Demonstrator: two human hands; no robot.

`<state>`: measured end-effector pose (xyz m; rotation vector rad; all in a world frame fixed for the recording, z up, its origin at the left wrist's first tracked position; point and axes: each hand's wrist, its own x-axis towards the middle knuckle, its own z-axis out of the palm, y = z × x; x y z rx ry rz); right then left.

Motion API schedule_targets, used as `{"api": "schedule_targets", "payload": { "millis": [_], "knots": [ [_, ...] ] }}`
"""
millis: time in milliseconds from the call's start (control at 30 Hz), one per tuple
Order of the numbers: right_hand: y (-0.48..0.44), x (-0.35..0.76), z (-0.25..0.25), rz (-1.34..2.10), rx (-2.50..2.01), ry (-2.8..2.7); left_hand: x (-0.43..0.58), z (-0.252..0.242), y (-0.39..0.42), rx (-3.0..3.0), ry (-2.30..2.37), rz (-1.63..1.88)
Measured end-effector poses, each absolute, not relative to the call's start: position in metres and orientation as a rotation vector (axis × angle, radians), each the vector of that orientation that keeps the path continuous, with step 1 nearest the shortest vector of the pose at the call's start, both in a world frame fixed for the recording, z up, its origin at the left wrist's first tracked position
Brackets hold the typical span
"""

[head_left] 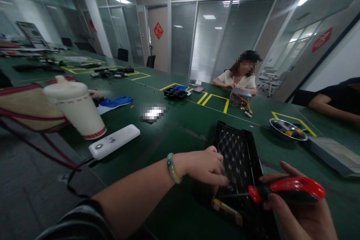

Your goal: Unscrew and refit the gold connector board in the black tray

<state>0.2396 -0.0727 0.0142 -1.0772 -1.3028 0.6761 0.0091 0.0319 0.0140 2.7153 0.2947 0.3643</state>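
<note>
A red and black screwdriver (295,189) lies in the grip of my right hand (306,215), its metal shaft pointing left. The tip reaches a yellowish strip (226,210) near the close end of a black plastic housing (234,150) with a patterned inner face. My left hand (206,165), with a green bangle at the wrist, rests at the housing's left edge. Its fingers curl down close to the screwdriver tip. Whatever those fingertips pinch, if anything, is hidden.
To the left stand a white cup (75,107) and a white power bank (115,141) with a cable. A metal bowl (288,129) of parts and a grey box (336,153) sit at right. Across the table a person handles a device with coloured wires (242,103).
</note>
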Motion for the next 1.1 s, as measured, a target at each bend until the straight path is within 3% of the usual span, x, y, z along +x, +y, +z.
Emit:
{"api": "schedule_targets", "payload": {
  "millis": [1100],
  "knots": [
    [-0.084, 0.233, 0.013, 0.561, -0.88, -1.436, 0.007, 0.007, 0.033, 2.66, 0.277, 0.416]
  ]
}}
